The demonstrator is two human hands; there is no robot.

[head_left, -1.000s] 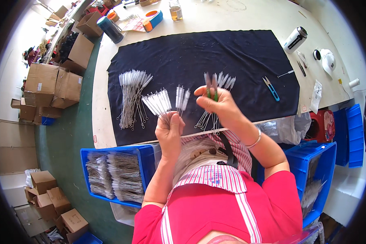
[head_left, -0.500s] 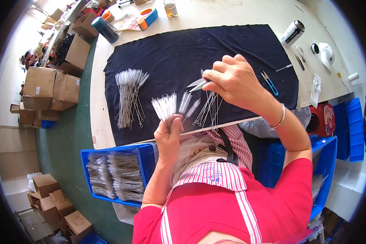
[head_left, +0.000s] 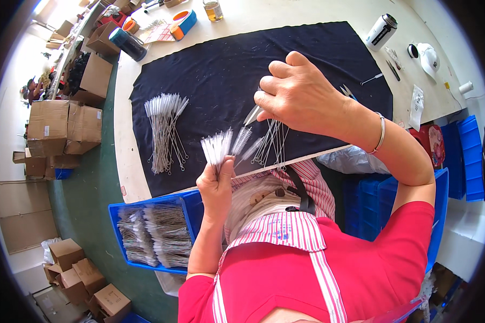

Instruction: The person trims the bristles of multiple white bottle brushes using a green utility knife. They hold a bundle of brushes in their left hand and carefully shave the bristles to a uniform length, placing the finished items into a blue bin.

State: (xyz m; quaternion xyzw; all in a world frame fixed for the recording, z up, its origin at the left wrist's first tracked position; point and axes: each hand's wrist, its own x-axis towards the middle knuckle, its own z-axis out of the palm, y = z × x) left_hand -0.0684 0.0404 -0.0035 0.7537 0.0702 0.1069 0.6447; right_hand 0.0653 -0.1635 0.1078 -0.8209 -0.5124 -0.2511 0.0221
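Observation:
My left hand (head_left: 215, 183) is closed around the lower part of a bunch of small white-bristled tube brushes (head_left: 216, 146), bristles up. A greyer brush (head_left: 241, 141) and a blurred one lean out to the right of the bunch. My right hand (head_left: 299, 91) is closed on a pair of scissors; their silver blades (head_left: 251, 115) point down-left just above the leaning brush's tip. The handles are hidden by my fingers. Below my right hand lies a loose pile of brushes (head_left: 272, 145), partly covered. A larger pile of brushes (head_left: 166, 134) rests farther left on the dark cloth (head_left: 215, 70).
Blue-handled snips (head_left: 347, 92) lie on the cloth, partly behind my right forearm. A blue bin (head_left: 186, 226) full of brushes stands left of my lap; another blue bin (head_left: 442, 194) is at right. A dark tumbler (head_left: 128, 45), tape dispenser (head_left: 183, 24) and white bottle (head_left: 381, 32) edge the table.
My right hand has risen and turned, so the scissor blades slant more steeply downward, near the leaning brush's tip. My left hand keeps the bunch almost in place. The whole view has shifted slightly.

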